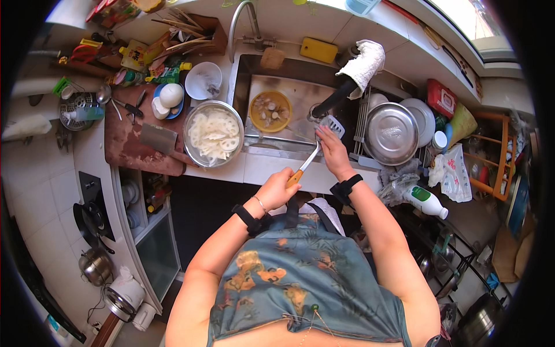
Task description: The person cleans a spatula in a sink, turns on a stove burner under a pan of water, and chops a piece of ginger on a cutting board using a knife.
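My left hand (277, 188) is closed around the wooden handle of a slotted metal spatula (311, 158), at the sink's front edge. At the neck of the spatula, just below its slotted head, my right hand (333, 149) rests with extended fingers touching it; whether it grips is unclear. Beyond them, a yellow bowl (281, 126) with pale food scraps and liquid sits in the steel sink (299, 84). A steel bowl (189, 149) of sliced lotus root stands on the counter left of the sink.
Left lies a brown cutting board (119, 143) with a cleaver (158, 138). A dark pipe (336, 97) wrapped in white cloth rises over the sink's right side. Right of it are a dish rack (359, 134), a large steel bowl (392, 133) and a white bottle (422, 200).
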Demonstrator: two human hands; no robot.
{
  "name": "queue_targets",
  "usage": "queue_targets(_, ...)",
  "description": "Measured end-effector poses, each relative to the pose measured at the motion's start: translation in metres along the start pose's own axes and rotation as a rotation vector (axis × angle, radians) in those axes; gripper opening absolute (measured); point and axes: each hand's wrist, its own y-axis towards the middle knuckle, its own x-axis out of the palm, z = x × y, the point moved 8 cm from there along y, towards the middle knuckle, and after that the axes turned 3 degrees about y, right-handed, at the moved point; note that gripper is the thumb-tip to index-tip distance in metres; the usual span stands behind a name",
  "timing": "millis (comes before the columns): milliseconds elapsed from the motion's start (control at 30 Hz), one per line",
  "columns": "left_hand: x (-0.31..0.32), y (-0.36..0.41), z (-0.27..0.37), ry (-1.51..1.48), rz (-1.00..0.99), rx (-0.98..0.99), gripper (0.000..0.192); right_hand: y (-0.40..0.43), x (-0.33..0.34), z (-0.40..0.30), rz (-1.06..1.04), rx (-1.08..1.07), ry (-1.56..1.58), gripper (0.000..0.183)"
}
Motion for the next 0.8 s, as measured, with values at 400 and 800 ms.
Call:
queue_targets(400, 0.008, 0.007, -0.011, -0.069, -0.037, -0.044, 0.029, -0.003, 0.01, 0.0, 0.087, 0.012, 0.009, 0.029)
queue_targets(800, 0.009, 0.009, -0.02, -0.11, -0.067, -0.048, 0.021, 0.007, -0.022, 0.078, 0.342, 0.209, 0.003, 0.032)
